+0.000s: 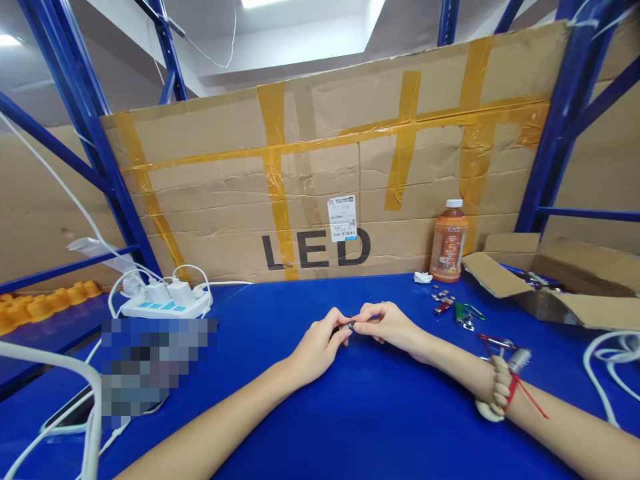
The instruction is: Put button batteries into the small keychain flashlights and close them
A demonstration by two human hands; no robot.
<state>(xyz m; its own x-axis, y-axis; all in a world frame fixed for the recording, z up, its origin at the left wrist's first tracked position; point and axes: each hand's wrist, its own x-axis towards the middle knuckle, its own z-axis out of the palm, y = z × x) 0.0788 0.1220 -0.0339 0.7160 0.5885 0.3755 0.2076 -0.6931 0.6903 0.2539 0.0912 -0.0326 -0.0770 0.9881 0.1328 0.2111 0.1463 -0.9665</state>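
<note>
Above the middle of the blue tabletop (370, 413), my left hand (320, 343) and my right hand (385, 327) meet fingertip to fingertip. Between them is a small dark and silvery piece (350, 326), pinched from both sides; the fingers cover much of it and its kind cannot be made out. Right of my right hand lie a small red object (443, 307), a green carabiner (470, 312) with metal rings, and several tiny silvery parts (443, 293). A thin red metallic item (497, 341) and a silvery cylinder (520, 360) lie beside my right forearm.
A drink bottle (449, 243) and an open cardboard box (565, 303) stand at the back right. White power strip (165, 307), cables and a pixelated patch (155, 367) occupy the left. A large cardboard sheet (225, 213) closes off the back. Coiled white cable (600, 360) lies far right.
</note>
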